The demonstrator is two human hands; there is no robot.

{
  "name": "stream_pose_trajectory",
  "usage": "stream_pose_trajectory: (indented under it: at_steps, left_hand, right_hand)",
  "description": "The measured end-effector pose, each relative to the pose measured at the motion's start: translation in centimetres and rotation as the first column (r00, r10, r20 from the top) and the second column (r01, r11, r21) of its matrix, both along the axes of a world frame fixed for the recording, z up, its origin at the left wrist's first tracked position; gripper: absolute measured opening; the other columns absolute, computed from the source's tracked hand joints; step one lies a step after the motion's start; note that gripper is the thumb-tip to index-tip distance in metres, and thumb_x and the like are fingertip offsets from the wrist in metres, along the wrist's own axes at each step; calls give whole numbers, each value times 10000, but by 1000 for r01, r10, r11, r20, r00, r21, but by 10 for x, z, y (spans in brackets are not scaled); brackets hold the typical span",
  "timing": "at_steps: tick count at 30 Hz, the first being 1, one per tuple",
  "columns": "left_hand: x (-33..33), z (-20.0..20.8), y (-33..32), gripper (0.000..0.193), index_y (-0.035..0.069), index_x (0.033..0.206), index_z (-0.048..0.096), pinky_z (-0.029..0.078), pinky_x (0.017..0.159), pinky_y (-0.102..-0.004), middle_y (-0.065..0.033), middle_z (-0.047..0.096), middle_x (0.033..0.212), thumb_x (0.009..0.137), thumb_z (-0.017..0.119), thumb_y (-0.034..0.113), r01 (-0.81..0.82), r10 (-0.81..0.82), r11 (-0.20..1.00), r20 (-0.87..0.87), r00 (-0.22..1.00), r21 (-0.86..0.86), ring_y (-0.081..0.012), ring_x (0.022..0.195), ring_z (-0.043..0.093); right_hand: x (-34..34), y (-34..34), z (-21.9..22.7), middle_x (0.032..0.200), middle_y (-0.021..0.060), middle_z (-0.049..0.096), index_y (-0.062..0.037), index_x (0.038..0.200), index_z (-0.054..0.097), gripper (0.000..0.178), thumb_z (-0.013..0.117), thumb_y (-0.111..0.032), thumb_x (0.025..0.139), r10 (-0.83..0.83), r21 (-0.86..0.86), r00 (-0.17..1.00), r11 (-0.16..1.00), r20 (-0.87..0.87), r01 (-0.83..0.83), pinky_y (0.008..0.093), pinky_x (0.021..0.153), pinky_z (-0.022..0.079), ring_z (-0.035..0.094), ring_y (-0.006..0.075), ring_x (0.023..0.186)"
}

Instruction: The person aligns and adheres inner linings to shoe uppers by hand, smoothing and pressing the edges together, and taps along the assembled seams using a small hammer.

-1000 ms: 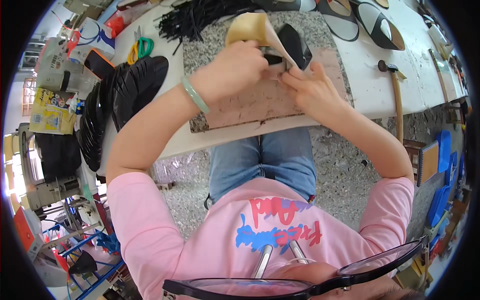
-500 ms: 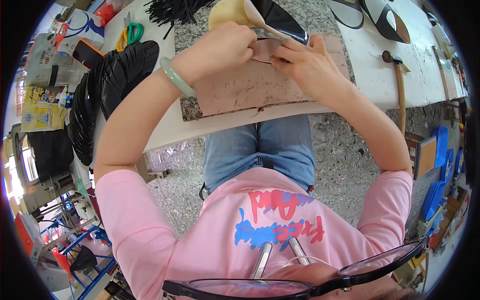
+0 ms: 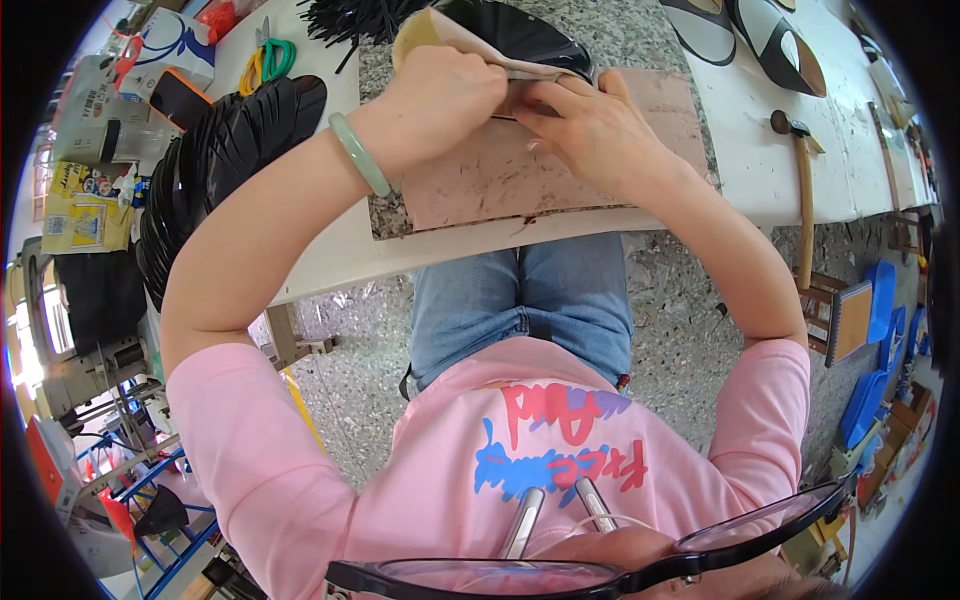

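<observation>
A black glossy shoe-upper piece with a cream lining [image 3: 520, 32] lies over the far part of a pinkish work board [image 3: 480, 185]. My left hand [image 3: 450, 92], below a pale green bangle [image 3: 360, 155], is closed on the near left edge of the piece. My right hand [image 3: 595, 125] pinches the same edge a little to the right, its fingers bent. Between the two hands, the edge is folded over. What lies under the fingertips is hidden.
The board rests on a speckled stone slab [image 3: 385, 215] on a white table [image 3: 345, 270]. Stacked black pieces [image 3: 240, 150], scissors [image 3: 265, 62] and black strips [image 3: 355, 18] lie left. A hammer [image 3: 803, 190] and a black open-toed upper [image 3: 765, 40] are right.
The lined edge of the piece has come down toward me and lies flatter, covering more between my hands. My right fingers have curled in closer, and both forearms have shifted slightly left.
</observation>
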State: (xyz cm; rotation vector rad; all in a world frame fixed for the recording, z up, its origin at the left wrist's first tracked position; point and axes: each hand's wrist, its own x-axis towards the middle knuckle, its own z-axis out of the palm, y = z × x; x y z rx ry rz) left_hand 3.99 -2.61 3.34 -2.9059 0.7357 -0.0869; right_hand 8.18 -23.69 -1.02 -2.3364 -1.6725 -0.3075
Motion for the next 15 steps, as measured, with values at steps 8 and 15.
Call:
stream_pose_trajectory:
  at_steps: [8,15]
  left_hand:
    - [-3,-7,4,197,10,787,637,517,692,-412,-138,650,739,763,639,206,-119,119,993,-74,990,6,-293,714,648]
    - [-14,-3,28,137,52,763,638,429,819,-342,-89,654,812,771,623,188,134,-142,985,73,987,106,-215,794,629]
  right_hand:
    - [-3,16,12,1109,-14,535,-139,1142,638,324,605,-301,864,-19,-88,997,996,-72,13,420,836,327,491,130,1087]
    - [-11,22,-2,989,-20,546,-155,1017,658,289,650,-361,813,-43,-22,997,999,61,45,425,895,333,521,133,1073]
